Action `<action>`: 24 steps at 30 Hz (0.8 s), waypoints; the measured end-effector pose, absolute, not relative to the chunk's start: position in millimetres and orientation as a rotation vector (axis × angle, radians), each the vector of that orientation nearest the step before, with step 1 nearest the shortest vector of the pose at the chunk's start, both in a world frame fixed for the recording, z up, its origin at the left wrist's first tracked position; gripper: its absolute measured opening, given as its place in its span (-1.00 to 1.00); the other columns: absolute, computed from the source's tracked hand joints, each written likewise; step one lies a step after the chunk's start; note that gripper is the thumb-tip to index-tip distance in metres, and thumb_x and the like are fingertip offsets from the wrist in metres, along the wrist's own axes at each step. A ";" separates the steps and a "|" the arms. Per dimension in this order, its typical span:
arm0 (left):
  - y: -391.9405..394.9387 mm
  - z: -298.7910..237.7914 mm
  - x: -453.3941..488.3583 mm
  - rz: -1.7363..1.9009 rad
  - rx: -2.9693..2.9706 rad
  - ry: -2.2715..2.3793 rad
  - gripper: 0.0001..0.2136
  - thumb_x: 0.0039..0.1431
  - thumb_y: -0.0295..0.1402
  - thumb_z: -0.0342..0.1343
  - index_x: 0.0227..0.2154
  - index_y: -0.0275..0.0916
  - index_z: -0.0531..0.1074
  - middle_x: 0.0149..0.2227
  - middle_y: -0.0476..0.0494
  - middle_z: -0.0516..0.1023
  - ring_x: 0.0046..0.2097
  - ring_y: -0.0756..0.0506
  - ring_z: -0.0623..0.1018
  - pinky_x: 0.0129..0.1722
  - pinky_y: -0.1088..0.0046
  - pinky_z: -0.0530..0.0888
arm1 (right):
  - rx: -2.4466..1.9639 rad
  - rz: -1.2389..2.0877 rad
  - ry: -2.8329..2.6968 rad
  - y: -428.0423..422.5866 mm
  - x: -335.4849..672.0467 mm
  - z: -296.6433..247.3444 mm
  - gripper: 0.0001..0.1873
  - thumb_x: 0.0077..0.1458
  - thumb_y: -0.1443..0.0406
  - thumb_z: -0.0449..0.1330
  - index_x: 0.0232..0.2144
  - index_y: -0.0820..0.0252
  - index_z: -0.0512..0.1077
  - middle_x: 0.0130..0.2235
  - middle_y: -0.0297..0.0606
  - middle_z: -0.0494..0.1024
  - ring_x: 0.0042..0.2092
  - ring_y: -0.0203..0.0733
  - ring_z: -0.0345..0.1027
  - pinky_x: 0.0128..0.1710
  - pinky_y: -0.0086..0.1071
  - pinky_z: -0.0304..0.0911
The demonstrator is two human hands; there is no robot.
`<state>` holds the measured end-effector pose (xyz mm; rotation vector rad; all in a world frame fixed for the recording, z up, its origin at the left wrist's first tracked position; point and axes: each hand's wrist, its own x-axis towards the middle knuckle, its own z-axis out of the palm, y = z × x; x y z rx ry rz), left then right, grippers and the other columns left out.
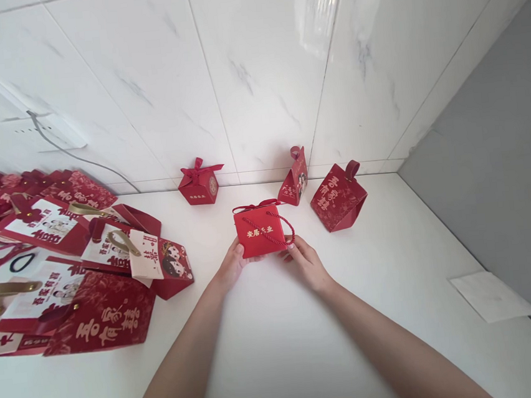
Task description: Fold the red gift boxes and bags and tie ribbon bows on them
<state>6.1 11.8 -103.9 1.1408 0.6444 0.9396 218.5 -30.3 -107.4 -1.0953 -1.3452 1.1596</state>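
Observation:
Between my two hands is a small red gift box (261, 240) with gold characters, a twisted red cord handle and a ribbon bow at its top. My left hand (232, 266) grips its lower left corner, thumb on the front. At the lower right, my right hand (305, 263) has its fingers bent around the corner and the cord. Behind it, by the wall, stands a red box with a ribbon bow (200, 189). Farther right are a slim red triangular box (295, 183) and a larger dark red box with a loop handle (339, 198).
Several red and white gift boxes (112, 317) crowd the counter's left side. A grey cable (83, 158) hangs from a wall socket (57, 133). Marble tiles (253, 69) back the white counter (401, 336); a grey panel (499, 139) with a white plate (493, 295) bounds the right.

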 end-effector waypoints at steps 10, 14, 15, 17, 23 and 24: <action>12.4 -104.6 6.5 0.935 1.143 0.651 -0.45 0.12 0.09 0.01 0.00 -0.23 0.38 0.04 -0.37 0.48 0.06 -0.34 0.46 0.00 -0.03 0.40 | -1.092 1.162 -1.334 -30.1 218.4 -107.5 -0.61 0.28 0.03 -0.07 -0.22 0.18 0.38 -0.23 -0.21 0.42 -0.20 -0.16 0.37 -0.21 -0.29 0.32; 12.8 -106.9 5.3 0.938 1.136 0.647 -0.46 0.14 0.07 0.00 0.01 -0.23 0.38 0.05 -0.37 0.47 0.05 -0.32 0.47 0.00 0.01 0.41 | -1.083 1.167 -1.336 -30.3 218.7 -108.3 -0.63 0.28 0.04 -0.07 -0.24 0.18 0.37 -0.23 -0.21 0.41 -0.20 -0.17 0.36 -0.21 -0.29 0.32; 12.9 -107.4 5.0 0.938 1.135 0.645 -0.47 0.15 0.07 0.00 0.01 -0.23 0.38 0.05 -0.37 0.47 0.05 -0.32 0.47 0.00 0.01 0.41 | -1.083 1.168 -1.338 -30.4 218.8 -108.5 -0.63 0.28 0.04 -0.07 -0.23 0.17 0.37 -0.23 -0.21 0.41 -0.20 -0.17 0.36 -0.21 -0.29 0.32; 13.1 -108.1 4.7 0.939 1.133 0.642 -0.47 0.15 0.07 0.00 0.01 -0.23 0.38 0.04 -0.36 0.47 0.05 -0.32 0.47 -0.01 0.02 0.41 | -1.088 1.168 -1.341 -30.4 219.0 -109.0 -0.62 0.28 0.04 -0.07 -0.20 0.17 0.38 -0.23 -0.21 0.41 -0.21 -0.16 0.36 -0.21 -0.28 0.32; 12.6 -106.7 5.1 0.940 1.126 0.638 -0.46 0.14 0.07 0.02 0.05 -0.20 0.36 0.06 -0.36 0.46 0.08 -0.33 0.44 -0.03 0.05 0.43 | -1.081 1.163 -1.336 -30.0 219.5 -109.8 -0.63 0.28 0.04 -0.06 -0.19 0.15 0.39 -0.23 -0.21 0.42 -0.21 -0.16 0.36 -0.21 -0.27 0.33; 12.5 -106.4 5.1 0.942 1.124 0.639 -0.45 0.13 0.07 0.02 0.06 -0.20 0.35 0.06 -0.36 0.46 0.08 -0.33 0.44 -0.03 0.05 0.43 | -1.082 1.162 -1.334 -29.9 219.4 -109.9 -0.63 0.28 0.04 -0.06 -0.19 0.16 0.39 -0.23 -0.21 0.42 -0.21 -0.16 0.36 -0.21 -0.27 0.33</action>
